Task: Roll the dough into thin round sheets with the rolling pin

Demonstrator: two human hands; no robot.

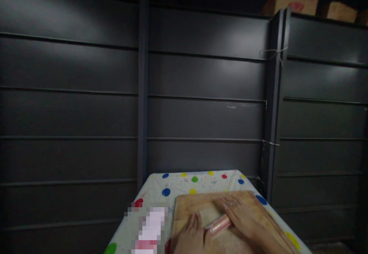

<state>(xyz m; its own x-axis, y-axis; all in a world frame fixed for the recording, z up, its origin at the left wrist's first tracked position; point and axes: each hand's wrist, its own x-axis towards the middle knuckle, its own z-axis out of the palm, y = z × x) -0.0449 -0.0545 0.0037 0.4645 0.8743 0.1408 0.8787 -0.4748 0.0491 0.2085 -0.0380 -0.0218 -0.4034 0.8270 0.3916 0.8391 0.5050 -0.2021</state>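
A short reddish-brown rolling pin [220, 225] with a shiny surface lies slantwise between my hands, over a wooden board [247, 198]. My left hand [191, 235] is at its left end, fingers stretched forward and close together. Across its right end reaches my right hand [237, 215], with straight fingers lying low over the board. The palms hide both ends of the pin. A pale flat patch [209, 215], which looks like thin dough, shows on the board just beyond the pin. Whitish dusting marks the board.
Under the board is a table with a white cloth [178, 181] dotted in several colours. A blurred-out white and pink item [152, 225] lies left of the board. Dark metal panels [207, 119] stand behind the table, with cardboard boxes [299, 2] above at right.
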